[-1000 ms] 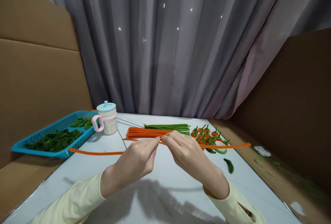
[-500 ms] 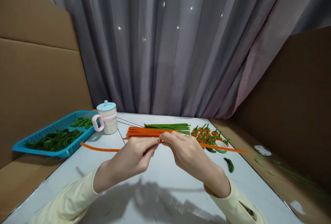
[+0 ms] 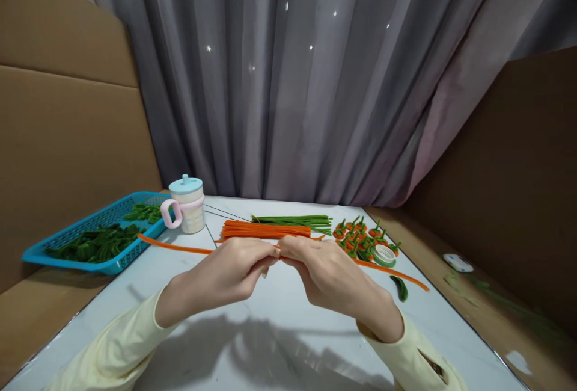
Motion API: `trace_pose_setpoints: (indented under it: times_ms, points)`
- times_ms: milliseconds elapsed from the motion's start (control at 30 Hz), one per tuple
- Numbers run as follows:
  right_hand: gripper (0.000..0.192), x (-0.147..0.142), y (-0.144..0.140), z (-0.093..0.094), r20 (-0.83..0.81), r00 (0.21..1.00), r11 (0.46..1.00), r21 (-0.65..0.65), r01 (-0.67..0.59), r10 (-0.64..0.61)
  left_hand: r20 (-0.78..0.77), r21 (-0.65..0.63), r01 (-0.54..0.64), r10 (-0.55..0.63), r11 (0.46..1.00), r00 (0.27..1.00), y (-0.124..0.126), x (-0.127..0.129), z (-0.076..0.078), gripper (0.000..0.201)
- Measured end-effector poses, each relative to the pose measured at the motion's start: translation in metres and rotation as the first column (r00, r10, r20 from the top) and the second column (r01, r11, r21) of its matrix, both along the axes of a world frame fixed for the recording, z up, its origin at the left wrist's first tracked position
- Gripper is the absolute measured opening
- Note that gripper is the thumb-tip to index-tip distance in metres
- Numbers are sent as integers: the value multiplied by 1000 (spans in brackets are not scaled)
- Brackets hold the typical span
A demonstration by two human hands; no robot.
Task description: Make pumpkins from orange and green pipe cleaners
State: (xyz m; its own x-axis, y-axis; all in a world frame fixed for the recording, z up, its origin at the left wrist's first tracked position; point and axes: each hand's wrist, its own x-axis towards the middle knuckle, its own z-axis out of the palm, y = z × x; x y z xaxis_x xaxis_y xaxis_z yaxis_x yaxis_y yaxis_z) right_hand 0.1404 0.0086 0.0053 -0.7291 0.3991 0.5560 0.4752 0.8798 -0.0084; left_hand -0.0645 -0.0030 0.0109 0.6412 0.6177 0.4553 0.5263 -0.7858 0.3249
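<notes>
An orange pipe cleaner stretches behind both hands, one end sticking out to the left and the other sloping down to the right. My left hand pinches it near the middle, and my right hand grips it right alongside, fingertips nearly touching. The fingers hide its middle, so any bend or twist there cannot be made out. Just beyond the hands lies a bundle of orange pipe cleaners, with a bundle of green pipe cleaners behind it.
Several small orange shapes with green stems lie at right, beside a white-and-green ring and a curved green piece. A lidded cup stands near a blue basket of green pieces. Cardboard walls flank the table.
The held pipe cleaner has tipped: its left end is higher and its right end lower. Both hands remain pinched close together in nearly the same spot.
</notes>
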Motion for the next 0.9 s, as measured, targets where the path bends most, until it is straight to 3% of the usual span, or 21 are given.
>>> trace_pose_setpoints:
  times_ms: [300, 400, 500, 567, 633, 733, 900]
  points:
    - [41, -5, 4, -5, -319, 942, 974, -161, -160, 102, -57, 31, -18, 20, 999, 998, -3, -1, 1, 21]
    - [44, -8, 3, -2, -403, 914, 951, -265, -160, 41, -53, 25, -26, 28, 999, 998, -3, -1, 1, 21]
    - [47, -6, 4, 2, -375, 925, 869, -476, -139, -58, -65, 1, -17, 17, 1000, 998, -1, -1, -1, 22]
    - [47, -3, 7, 4, -320, 944, 776, -613, -147, -74, -94, 18, -7, 9, 1000, 996, 1, 0, -2, 23]
    - [37, 1, 9, 6, -264, 962, 718, -682, -140, -63, -126, 73, 1, 8, 997, 992, 1, 0, -4, 24]
    - [9, 2, 9, 7, -164, 986, 754, -652, -86, -30, -138, 179, 5, 20, 984, 990, 0, 0, -5, 25]
    - [25, 0, 5, 8, -22, 1000, 865, -501, -29, 21, -162, 294, 23, 26, 956, 987, -2, 1, -5, 29]
